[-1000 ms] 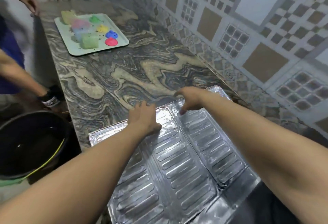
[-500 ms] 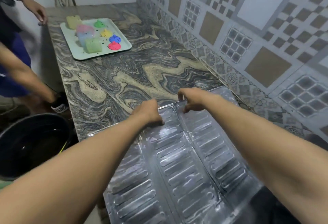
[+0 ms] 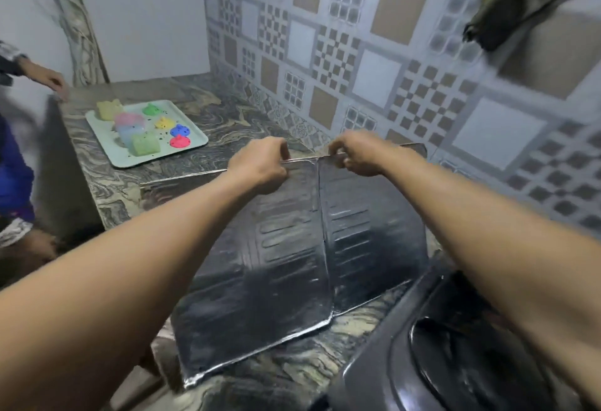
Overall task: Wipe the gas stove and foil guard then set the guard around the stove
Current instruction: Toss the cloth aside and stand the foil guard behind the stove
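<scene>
The ribbed foil guard stands raised on its lower edge on the marbled counter, tilted toward me, its panels dark with reflection. My left hand grips its top edge left of the centre fold. My right hand pinches the same edge just right of the fold. The black gas stove sits at the lower right, close to the guard's right panel, partly hidden under my right forearm.
A pale tray with several coloured sponges lies at the counter's far left. Another person's hand rests on the far counter corner, their body at the left edge. A dark cloth hangs on the tiled wall at upper right.
The guard lay flat under my hands; both hands have closed on its far edge and lifted it upright. The view has tipped up, and the stove has come into sight.
</scene>
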The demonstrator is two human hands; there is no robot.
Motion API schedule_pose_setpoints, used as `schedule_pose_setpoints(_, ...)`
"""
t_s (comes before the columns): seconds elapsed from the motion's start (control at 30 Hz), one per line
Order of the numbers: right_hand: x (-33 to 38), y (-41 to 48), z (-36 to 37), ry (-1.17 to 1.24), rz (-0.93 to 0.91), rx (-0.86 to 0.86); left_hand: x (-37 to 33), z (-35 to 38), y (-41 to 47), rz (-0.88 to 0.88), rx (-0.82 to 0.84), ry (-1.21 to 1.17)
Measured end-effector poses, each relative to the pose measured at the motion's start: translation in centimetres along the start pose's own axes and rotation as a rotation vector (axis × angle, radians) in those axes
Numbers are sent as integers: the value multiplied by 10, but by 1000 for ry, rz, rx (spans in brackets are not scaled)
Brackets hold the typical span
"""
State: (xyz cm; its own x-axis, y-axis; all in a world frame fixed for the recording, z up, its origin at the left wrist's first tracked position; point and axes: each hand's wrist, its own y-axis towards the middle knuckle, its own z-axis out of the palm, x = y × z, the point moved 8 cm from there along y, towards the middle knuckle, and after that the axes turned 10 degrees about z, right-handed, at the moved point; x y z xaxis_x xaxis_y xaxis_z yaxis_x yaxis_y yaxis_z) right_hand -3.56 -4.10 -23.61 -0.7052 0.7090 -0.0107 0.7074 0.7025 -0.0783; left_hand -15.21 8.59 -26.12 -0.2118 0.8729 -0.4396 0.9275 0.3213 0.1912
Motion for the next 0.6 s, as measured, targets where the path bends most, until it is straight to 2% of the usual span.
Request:
schedule_pose_setpoints(0.17,-35,-31,-42,30,115,-97,-45,-27,3,124,-66,18)
schedule_pose_setpoints(0.33,-69,-54,-58,108,227,-134,-83,-35,13,251,-98,-74)
schedule_pose_setpoints(0.6,-93,-61,-51,414,287,-169,-116,-25,41,428,-151,-172)
